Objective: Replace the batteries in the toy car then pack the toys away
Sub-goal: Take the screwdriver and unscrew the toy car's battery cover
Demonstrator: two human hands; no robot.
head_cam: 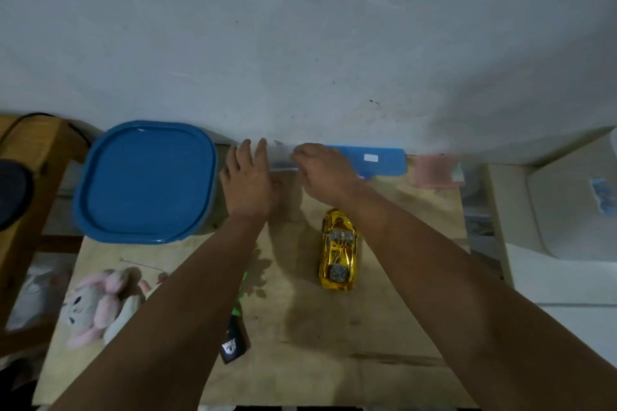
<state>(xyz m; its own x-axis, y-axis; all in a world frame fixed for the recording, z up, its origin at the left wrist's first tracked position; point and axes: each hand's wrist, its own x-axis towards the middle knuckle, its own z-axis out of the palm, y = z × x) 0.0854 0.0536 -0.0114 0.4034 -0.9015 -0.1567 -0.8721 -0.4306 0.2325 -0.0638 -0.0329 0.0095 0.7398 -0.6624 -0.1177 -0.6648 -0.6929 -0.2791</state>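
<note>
Your car [338, 249], the gold one, sits wheels-down near the middle of the table [334, 344], just below your right forearm and well apart from both hands. Your hands are up at the far edge by the wall: the left hand [248, 183] lies with fingers straight and relaxed, holding nothing, while the right hand [322, 173] has its fingers curled toward something pale and blurred between the two hands, and whether it actually grips that thing cannot be told. If you are fetching what the battery change needs, get a firm hold before lifting, then bring it back beside the car and turn the car over, since the battery door is probably underneath. By count: one car, one plush rabbit [96, 304] at the near left, one dark remote [233, 340] partly hidden under your left forearm, one blue tub [147, 180] with its lid on at the far left, and one flat blue piece [377, 160] against the wall. No batteries are visible.
</note>
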